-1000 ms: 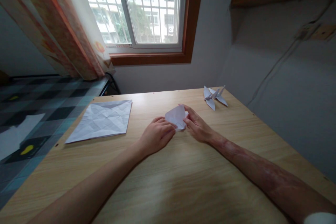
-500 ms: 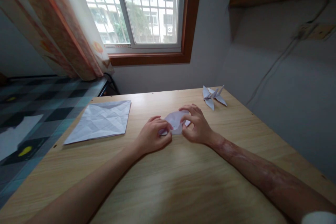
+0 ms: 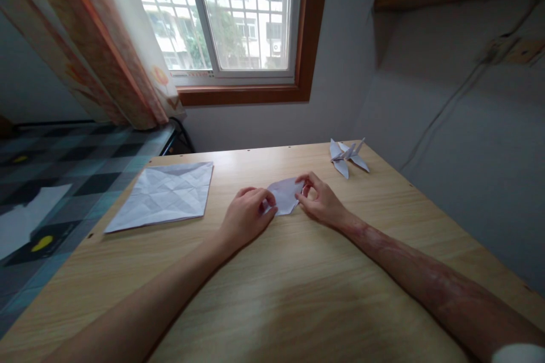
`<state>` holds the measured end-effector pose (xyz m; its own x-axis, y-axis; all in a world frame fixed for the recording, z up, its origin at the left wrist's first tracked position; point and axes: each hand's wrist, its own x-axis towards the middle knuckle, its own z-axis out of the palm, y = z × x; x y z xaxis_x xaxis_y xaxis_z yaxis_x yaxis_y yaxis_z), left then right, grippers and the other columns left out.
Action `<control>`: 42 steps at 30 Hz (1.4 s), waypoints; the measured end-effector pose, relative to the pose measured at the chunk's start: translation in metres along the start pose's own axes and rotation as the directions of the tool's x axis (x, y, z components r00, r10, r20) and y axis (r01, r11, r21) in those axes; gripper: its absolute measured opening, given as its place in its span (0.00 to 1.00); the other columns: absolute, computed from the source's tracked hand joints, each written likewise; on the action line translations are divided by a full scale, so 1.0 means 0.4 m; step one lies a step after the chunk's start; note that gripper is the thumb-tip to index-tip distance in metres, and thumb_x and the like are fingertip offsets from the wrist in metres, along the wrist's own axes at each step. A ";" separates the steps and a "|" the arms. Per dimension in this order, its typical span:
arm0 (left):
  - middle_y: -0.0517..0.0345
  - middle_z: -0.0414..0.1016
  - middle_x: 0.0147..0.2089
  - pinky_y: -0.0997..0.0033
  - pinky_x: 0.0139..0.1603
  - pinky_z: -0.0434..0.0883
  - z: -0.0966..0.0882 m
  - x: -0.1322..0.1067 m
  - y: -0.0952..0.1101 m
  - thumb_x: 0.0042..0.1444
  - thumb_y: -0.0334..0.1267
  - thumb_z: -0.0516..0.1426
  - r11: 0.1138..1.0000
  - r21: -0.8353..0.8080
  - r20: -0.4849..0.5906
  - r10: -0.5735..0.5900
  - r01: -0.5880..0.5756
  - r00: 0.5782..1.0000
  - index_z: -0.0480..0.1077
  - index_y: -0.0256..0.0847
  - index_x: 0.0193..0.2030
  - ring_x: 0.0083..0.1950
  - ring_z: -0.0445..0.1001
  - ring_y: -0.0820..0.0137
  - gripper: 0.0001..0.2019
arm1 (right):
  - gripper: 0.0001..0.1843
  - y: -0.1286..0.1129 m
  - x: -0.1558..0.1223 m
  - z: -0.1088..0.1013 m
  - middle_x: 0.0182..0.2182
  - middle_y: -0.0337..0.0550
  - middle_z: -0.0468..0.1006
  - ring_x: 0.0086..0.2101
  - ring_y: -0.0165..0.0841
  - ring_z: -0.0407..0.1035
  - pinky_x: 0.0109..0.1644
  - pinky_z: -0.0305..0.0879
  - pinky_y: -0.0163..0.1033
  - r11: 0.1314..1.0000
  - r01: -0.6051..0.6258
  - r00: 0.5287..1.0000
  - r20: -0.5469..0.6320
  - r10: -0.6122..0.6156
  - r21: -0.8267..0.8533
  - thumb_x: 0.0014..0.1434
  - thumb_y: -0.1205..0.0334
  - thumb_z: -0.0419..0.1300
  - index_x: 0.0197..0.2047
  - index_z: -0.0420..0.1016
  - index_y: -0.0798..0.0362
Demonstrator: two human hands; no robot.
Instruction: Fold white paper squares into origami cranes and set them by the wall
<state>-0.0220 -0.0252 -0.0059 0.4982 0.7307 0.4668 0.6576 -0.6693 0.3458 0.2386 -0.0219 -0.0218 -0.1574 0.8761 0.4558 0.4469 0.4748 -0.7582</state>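
Observation:
A small piece of folded white paper (image 3: 284,195) is between my two hands, over the middle of the wooden table. My left hand (image 3: 248,212) pinches its left side with thumb and bent fingers. At the right side, my right hand (image 3: 320,199) grips the paper's edge between thumb and fingertips. The paper's left and right ends are partly hidden behind my fingers. Beyond my right hand, folded white paper cranes (image 3: 349,156) rest near the far right corner of the table.
Creased square white sheets (image 3: 166,195) lie on the left of the wooden table (image 3: 272,300). Left of the table is a bed with a checked cover (image 3: 80,164) and a white sheet (image 3: 32,218) on it. A barred window (image 3: 247,17) and a curtain (image 3: 97,39) are behind.
The fingers of my right hand have shifted to the paper's right edge, leaving more of its surface showing. My left hand stays at the left side, nearly in place.

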 end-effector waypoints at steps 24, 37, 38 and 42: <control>0.49 0.81 0.60 0.50 0.65 0.75 -0.012 -0.005 0.002 0.71 0.37 0.61 0.980 0.103 -0.054 0.178 -0.172 0.983 0.77 0.46 0.49 0.61 0.80 0.55 0.04 | 0.10 0.002 0.006 -0.001 0.40 0.41 0.84 0.37 0.36 0.75 0.41 0.68 0.37 1.000 0.002 0.990 0.141 -0.004 0.013 0.64 0.64 0.62 0.48 0.81 0.52; 0.55 0.82 0.42 0.59 0.49 0.73 -0.009 0.001 -0.020 0.66 0.35 0.60 0.999 0.027 -0.009 -0.018 0.019 1.000 0.77 0.44 0.40 0.42 0.79 0.62 0.04 | 0.08 0.004 0.007 -0.005 0.41 0.42 0.88 0.41 0.40 0.80 0.48 0.73 0.41 0.997 0.014 0.998 0.057 -0.009 -0.076 0.64 0.65 0.66 0.45 0.86 0.49; 0.55 0.83 0.42 0.59 0.50 0.73 -0.010 0.001 -0.018 0.66 0.34 0.59 0.999 0.034 -0.006 -0.009 0.010 1.000 0.77 0.44 0.41 0.43 0.80 0.62 0.05 | 0.09 0.004 0.007 -0.005 0.43 0.43 0.88 0.43 0.40 0.80 0.50 0.73 0.42 0.997 0.034 0.998 0.054 -0.030 -0.070 0.64 0.65 0.65 0.46 0.87 0.49; 0.56 0.82 0.44 0.59 0.51 0.71 -0.013 0.001 -0.008 0.65 0.31 0.59 0.999 0.033 0.012 -0.017 0.016 1.000 0.79 0.44 0.42 0.43 0.80 0.63 0.07 | 0.15 0.004 0.007 -0.004 0.47 0.45 0.87 0.46 0.39 0.81 0.50 0.74 0.41 0.997 0.079 0.994 0.072 -0.079 -0.003 0.66 0.69 0.63 0.49 0.90 0.47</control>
<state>-0.0269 -0.0234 -0.0026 0.4939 0.7433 0.4512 0.6842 -0.6525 0.3259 0.2404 -0.0187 -0.0210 -0.2555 0.8397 0.4791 0.4357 0.5424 -0.7183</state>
